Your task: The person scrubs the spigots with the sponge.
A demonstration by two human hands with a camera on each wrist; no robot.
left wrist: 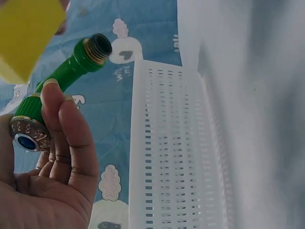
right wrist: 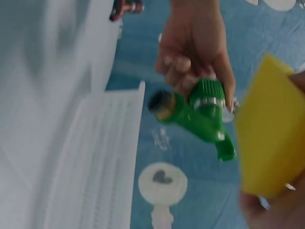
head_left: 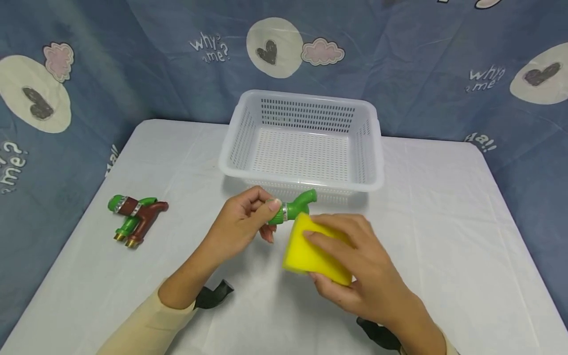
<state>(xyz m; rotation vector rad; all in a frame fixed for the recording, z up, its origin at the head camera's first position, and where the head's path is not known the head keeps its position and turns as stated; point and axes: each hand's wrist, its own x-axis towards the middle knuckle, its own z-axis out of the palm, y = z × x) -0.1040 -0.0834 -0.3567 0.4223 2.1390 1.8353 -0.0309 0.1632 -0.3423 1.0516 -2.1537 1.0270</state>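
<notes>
My left hand (head_left: 239, 224) pinches a green plastic tap (head_left: 298, 207) by its ribbed knob end, thumb on top. In the left wrist view the threaded brass inlet of the tap (left wrist: 71, 71) points up and to the right. A yellow sponge (head_left: 312, 251) is held by my right hand (head_left: 370, 268), fingers over the top and thumb underneath. In the head view the sponge overlaps the lower edge of the tap; whether they touch I cannot tell. A gap shows between the sponge (right wrist: 271, 133) and the tap (right wrist: 198, 121) in the right wrist view.
A white perforated plastic basket (head_left: 301, 183) stands behind the hands on the white-covered table (head_left: 443, 222). Two more taps, one brown (head_left: 148, 219) and one green (head_left: 128, 227), lie crossed at the left. A patterned blue cloth (head_left: 399, 74) hangs behind the table.
</notes>
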